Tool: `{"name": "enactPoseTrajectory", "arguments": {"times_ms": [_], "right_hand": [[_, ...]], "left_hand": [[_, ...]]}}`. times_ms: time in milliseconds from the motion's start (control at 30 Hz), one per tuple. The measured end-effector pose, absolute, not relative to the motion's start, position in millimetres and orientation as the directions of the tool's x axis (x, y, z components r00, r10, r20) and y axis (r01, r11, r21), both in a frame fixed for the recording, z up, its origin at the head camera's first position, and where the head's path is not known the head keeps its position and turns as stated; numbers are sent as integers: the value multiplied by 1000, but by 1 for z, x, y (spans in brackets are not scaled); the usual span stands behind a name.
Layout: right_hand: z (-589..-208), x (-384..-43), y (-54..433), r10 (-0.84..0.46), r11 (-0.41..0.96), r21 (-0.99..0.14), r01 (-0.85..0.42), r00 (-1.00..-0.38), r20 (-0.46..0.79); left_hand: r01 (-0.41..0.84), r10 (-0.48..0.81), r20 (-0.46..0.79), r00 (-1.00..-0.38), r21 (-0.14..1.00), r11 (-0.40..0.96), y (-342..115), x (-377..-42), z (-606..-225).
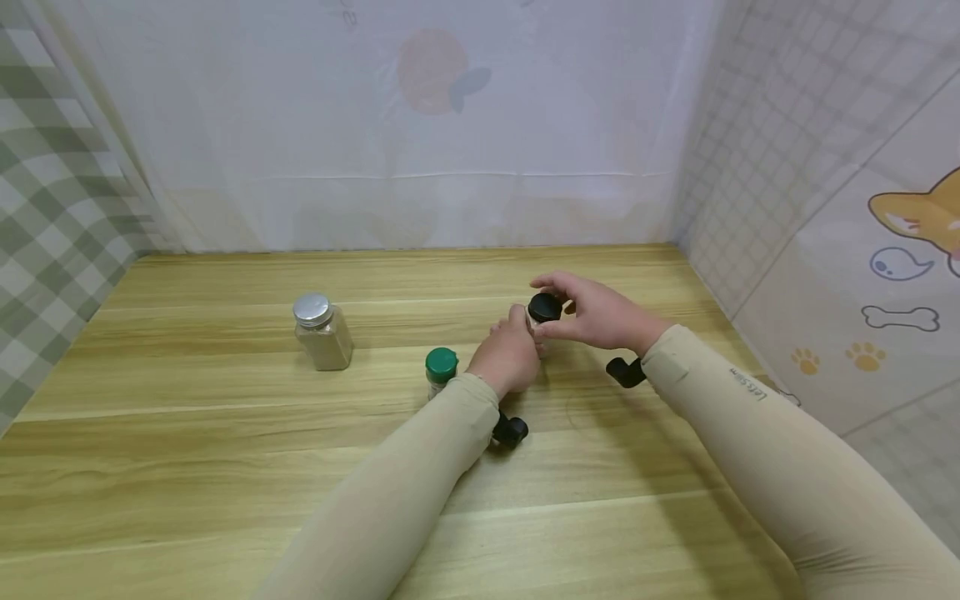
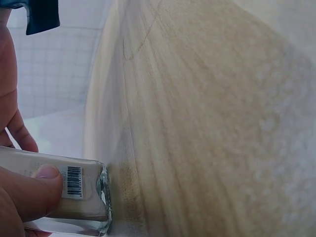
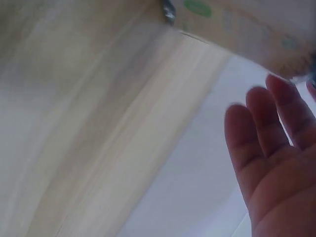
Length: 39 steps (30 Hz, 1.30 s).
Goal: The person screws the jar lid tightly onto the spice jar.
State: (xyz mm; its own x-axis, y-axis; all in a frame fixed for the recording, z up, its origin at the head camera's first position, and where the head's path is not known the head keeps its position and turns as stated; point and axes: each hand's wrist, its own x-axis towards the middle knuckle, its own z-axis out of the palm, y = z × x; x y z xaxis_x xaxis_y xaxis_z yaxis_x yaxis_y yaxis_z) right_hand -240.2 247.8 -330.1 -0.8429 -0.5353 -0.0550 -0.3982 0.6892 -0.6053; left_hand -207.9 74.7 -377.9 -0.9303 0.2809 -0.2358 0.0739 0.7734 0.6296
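Observation:
My left hand (image 1: 510, 354) grips a clear glass spice jar (image 2: 91, 195) low on its body, thumb pressed beside a barcode label. The jar has a black lid (image 1: 545, 307), and its base shows close over the tabletop in the left wrist view. My right hand (image 1: 600, 314) is at the top of the jar, thumb and index finger around the lid. Its other fingers (image 3: 261, 123) stretch past the jar, apart from it. Most of the jar's body is hidden by the hands in the head view.
Just left of my left wrist stands a jar with a green lid (image 1: 442, 364), partly hidden by the sleeve. Farther left is a square jar of pale powder with a silver lid (image 1: 322, 332). The wooden table (image 1: 225, 467) ends at a white curtain (image 1: 300, 125) behind.

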Motion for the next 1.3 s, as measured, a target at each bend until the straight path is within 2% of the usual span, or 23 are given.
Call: {"name": "enactPoseTrajectory", "arguments": {"times_ms": [233, 833, 1300], "right_hand": [[-327, -240, 252, -576, 681, -595, -427, -814, -75], [-329, -239, 246, -511, 742, -522, -421, -859, -33], [-328, -236, 240, -496, 763, -501, -410, -867, -47]], "left_hand": [[64, 278, -246, -929, 632, 772, 76, -208, -379], [80, 277, -230, -933, 618, 782, 76, -208, -378], [76, 273, -233, -933, 615, 785, 75, -207, -379]]}}
